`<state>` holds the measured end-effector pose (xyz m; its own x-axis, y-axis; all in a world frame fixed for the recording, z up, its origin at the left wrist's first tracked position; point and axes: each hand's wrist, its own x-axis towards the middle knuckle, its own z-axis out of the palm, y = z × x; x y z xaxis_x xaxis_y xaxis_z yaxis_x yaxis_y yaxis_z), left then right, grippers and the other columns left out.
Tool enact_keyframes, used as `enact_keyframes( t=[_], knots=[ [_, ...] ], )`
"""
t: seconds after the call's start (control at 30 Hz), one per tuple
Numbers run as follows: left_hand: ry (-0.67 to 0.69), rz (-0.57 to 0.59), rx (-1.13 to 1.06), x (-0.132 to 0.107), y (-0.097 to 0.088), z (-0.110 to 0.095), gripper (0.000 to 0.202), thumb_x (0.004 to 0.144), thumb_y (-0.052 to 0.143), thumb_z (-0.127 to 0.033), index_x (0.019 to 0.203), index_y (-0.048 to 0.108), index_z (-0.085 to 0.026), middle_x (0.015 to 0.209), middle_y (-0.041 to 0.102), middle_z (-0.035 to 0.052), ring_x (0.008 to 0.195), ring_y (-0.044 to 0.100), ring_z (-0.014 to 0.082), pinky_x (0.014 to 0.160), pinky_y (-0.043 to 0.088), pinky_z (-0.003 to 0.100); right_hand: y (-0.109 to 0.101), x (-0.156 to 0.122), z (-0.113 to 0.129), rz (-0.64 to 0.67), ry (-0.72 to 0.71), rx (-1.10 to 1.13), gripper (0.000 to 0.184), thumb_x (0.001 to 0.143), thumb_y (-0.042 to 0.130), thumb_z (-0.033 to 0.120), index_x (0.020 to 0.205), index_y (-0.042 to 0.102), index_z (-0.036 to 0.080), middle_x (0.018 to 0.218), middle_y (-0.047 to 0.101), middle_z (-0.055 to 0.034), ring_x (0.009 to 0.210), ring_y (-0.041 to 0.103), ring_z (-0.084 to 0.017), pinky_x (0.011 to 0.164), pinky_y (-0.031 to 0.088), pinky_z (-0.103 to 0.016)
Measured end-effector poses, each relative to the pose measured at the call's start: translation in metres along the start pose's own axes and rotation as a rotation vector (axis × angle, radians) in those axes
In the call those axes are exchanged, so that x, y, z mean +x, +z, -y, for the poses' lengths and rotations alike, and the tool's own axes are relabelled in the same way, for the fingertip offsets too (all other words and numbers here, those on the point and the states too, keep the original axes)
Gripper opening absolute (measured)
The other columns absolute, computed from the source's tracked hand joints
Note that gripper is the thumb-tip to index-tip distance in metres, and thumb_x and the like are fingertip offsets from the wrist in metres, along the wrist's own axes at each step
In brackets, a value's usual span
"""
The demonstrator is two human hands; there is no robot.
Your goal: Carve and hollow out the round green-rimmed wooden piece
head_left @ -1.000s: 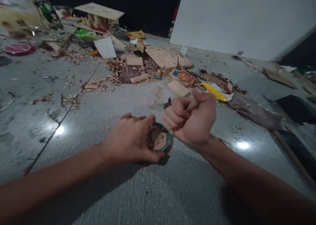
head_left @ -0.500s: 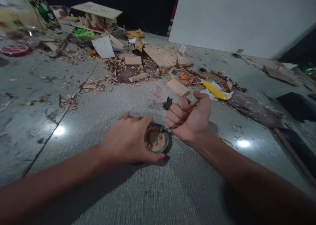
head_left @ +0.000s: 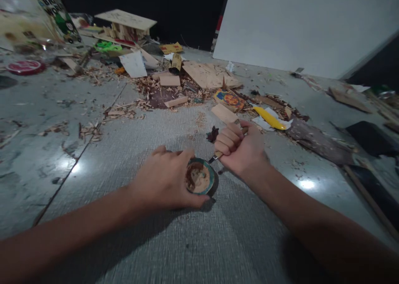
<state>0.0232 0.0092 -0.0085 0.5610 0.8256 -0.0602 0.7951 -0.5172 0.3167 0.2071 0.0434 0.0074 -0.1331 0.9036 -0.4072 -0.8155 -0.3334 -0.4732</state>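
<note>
My left hand (head_left: 166,178) curls around a small round bowl (head_left: 211,181) from its left side, thumb at the near edge. The bowl has a teal rim, and its inside is partly dark brown and partly pale tan. In a fist, my right hand (head_left: 238,149) grips a slim wooden-handled tool (head_left: 217,156). Its metal end with a dark tip points down and left, just beside the bowl's upper right rim. Part of the handle shows again between thumb and fingers. Both rest low over a grey textured mat (head_left: 193,242). Just left of the right fist lies a dark crumpled bit (head_left: 213,134).
Beyond the hands lie wood shavings (head_left: 143,84), a flat board (head_left: 208,74), wooden pieces (head_left: 224,113) and a yellow object (head_left: 269,117). A small wooden model (head_left: 127,22) stands at the back left. On the right are a brown strip (head_left: 321,140) and a dark flat piece (head_left: 370,138).
My right hand has drawn slightly away from the bowl, so the tool's metal tip now shows outside the rim. My left hand keeps its hold. The view has shifted a little.
</note>
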Motion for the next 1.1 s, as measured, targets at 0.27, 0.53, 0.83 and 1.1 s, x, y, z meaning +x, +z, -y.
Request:
enact_keyframes(
  t=[0.27, 0.53, 0.83, 1.1],
  knots=[
    [0.006, -0.012, -0.042, -0.002, 0.002, 0.002, 0.069, 0.063, 0.058, -0.085, 0.093, 0.051, -0.022, 0.078, 0.071, 0.0051, 0.076, 0.068, 0.0309, 0.083, 0.045, 0.047, 0.013, -0.020, -0.010, 0.291, -0.166, -0.430, 0.058, 0.083, 0.049, 0.059, 0.050, 0.015, 0.025, 0.042, 0.011, 0.0082, 0.036, 0.010, -0.008, 0.035, 0.018, -0.026],
    [-0.007, -0.028, 0.006, -0.003, 0.001, -0.001, 0.073, 0.065, 0.055, -0.085, 0.098, 0.054, -0.020, 0.075, 0.070, 0.0076, 0.075, 0.068, 0.0338, 0.081, 0.047, 0.050, 0.017, -0.033, -0.029, 0.405, -0.321, -0.669, 0.058, 0.084, 0.053, 0.057, 0.045, 0.027, 0.024, 0.041, 0.020, 0.0063, 0.039, 0.018, -0.008, 0.040, 0.020, -0.026],
    [-0.024, -0.034, 0.014, -0.001, 0.002, -0.002, 0.073, 0.061, 0.058, -0.085, 0.096, 0.055, -0.021, 0.076, 0.071, 0.0087, 0.073, 0.069, 0.0335, 0.078, 0.049, 0.048, 0.013, -0.034, -0.029, 0.327, -0.330, -0.562, 0.062, 0.078, 0.054, 0.062, 0.043, 0.021, 0.023, 0.040, 0.013, 0.0066, 0.038, 0.013, -0.008, 0.039, 0.017, -0.026],
    [0.010, -0.052, 0.019, -0.001, 0.003, 0.000, 0.071, 0.064, 0.055, -0.086, 0.093, 0.054, -0.021, 0.075, 0.070, 0.0073, 0.072, 0.068, 0.0321, 0.078, 0.049, 0.047, -0.002, -0.022, -0.022, 0.223, -0.246, -0.260, 0.056, 0.081, 0.045, 0.057, 0.049, 0.014, 0.023, 0.043, 0.007, 0.0077, 0.037, 0.007, -0.008, 0.035, 0.016, -0.025]
  ],
)
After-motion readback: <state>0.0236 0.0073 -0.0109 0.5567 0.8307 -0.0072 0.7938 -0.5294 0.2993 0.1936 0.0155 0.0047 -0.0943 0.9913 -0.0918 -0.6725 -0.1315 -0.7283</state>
